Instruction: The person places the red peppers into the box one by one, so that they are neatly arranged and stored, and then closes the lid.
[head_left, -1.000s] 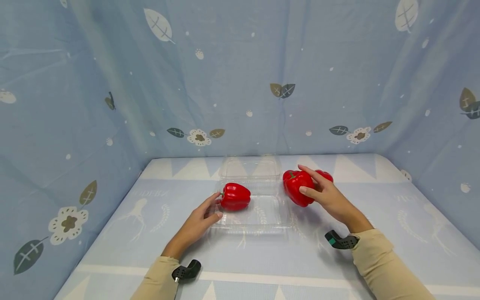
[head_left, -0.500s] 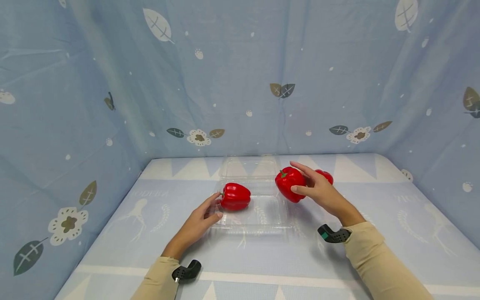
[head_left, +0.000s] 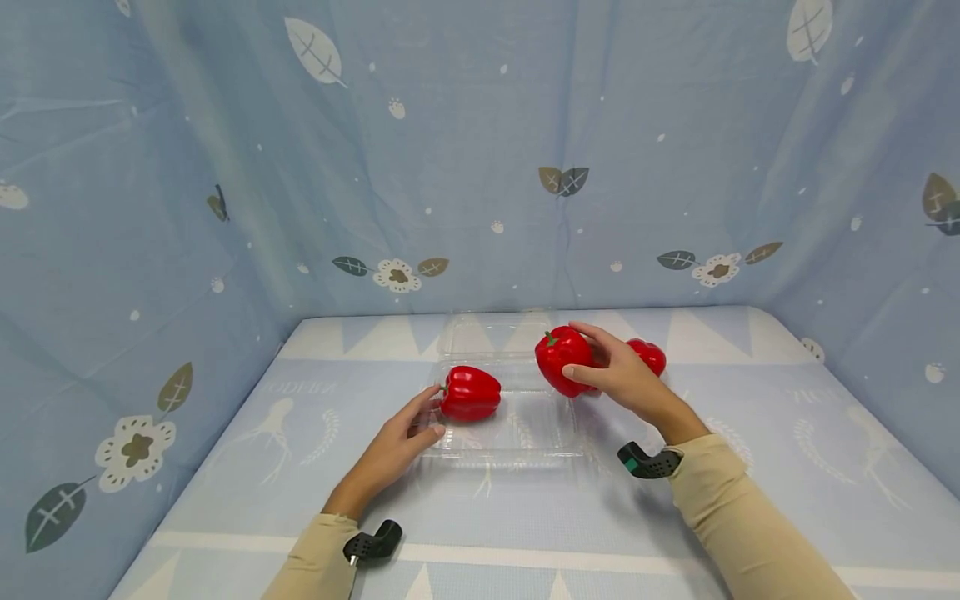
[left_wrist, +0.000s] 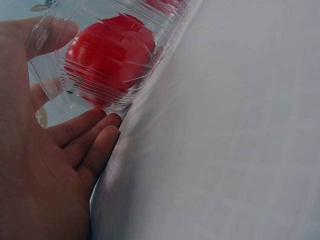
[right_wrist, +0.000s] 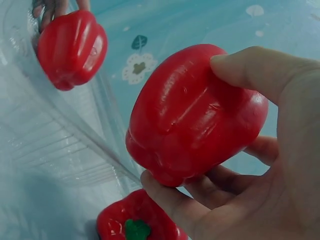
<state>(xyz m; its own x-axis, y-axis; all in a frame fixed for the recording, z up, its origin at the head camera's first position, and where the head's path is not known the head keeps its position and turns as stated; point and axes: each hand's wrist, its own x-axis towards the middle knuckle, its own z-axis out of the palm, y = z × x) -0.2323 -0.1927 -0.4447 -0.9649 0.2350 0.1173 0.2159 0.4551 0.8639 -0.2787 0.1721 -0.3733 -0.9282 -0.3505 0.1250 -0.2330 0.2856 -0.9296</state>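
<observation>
A clear plastic box (head_left: 525, 454) with its lid (head_left: 498, 333) folded back lies on the table. One red bell pepper (head_left: 470, 393) lies on its side in the box's left part, stem pointing left. My left hand (head_left: 397, 446) is at the box's left end, thumb and fingers spread apart; in the left wrist view its fingertips are right at the ribbed plastic wall. My right hand (head_left: 626, 379) grips a second red bell pepper (head_left: 562, 360) above the box's right side, thumb on the near face and fingers behind. Its green stem tilts up and left.
Another red bell pepper (head_left: 649, 357) sits on the table beyond the right hand, partly hidden by it. A patterned cloth covers the table (head_left: 300, 483). Blue curtains (head_left: 480, 167) enclose the back and both sides.
My right hand has moved left and slightly up with its bell pepper, from beside the box to over its right edge. My left hand and the pepper in the box have stayed put.
</observation>
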